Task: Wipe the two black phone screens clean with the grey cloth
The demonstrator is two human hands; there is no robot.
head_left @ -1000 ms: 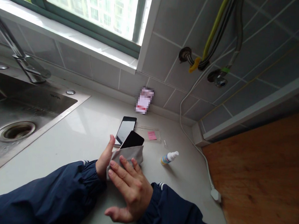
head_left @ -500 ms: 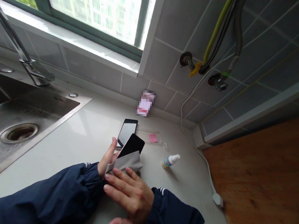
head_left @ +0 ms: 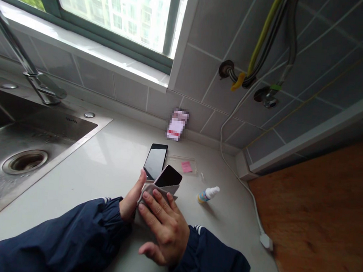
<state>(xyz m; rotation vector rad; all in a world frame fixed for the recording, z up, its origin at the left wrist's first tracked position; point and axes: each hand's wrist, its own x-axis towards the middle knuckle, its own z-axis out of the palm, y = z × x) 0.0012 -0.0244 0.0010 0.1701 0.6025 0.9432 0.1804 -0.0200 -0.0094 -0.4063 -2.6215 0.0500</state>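
My left hand (head_left: 131, 199) is closed round a smartphone (head_left: 170, 176) with a dark screen, its thumb up along the near side. A grey cloth (head_left: 148, 188) covers the lower part of that phone. Flat on the cloth lies my right hand (head_left: 165, 228), fingers stretched out and thumb held away. Most of the left fingers are hidden beneath phone and cloth. Just beyond, a second phone (head_left: 155, 162) with a pale, reflecting screen lies on the counter. To the right stands a small spray bottle (head_left: 207, 194) with a white cap.
A pink paper (head_left: 186, 166) lies on a clear flat case behind the hands. A blurred pink-and-white item (head_left: 177, 124) leans against the wall. The steel sink (head_left: 73, 124) is at left, with a faucet (head_left: 44, 89). A white cable (head_left: 243, 185) and wooden board (head_left: 316, 211) are at right.
My right hand has slid up and slightly right over the phone with the cloth. The held phone has shifted a little right, and the cloth covers more of it.
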